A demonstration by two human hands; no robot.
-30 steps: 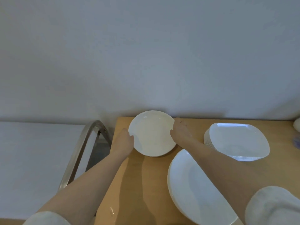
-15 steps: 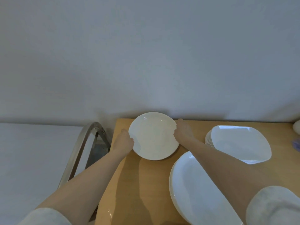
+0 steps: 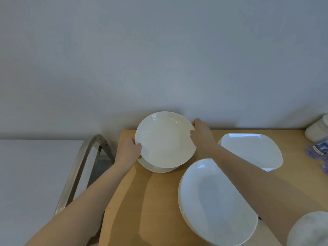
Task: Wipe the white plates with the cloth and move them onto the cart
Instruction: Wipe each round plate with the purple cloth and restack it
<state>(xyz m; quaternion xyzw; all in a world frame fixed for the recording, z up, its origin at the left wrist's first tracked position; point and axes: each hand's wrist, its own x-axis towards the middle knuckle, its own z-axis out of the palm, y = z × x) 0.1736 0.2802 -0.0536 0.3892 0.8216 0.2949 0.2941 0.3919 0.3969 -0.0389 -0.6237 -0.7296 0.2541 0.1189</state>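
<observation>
Nearest, beneath my right forearm, lay a stack of white oval plates (image 3: 213,206). Beyond, my left hand (image 3: 128,152) and right hand (image 3: 201,134) gripped opposite rims of a round white ceramic plate (image 3: 165,139), raised between them above another. It looked smooth, rigid, breakable.

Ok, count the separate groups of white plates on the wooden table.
3. A round stack at the back left, its top plate lifted; rounded-square plates at the back right; large plates nearest. Stacks hide individual plates.

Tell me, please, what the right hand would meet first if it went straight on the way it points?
Probably the wall just behind the table; nothing shows beyond the right hand, though depth is unclear.
</observation>
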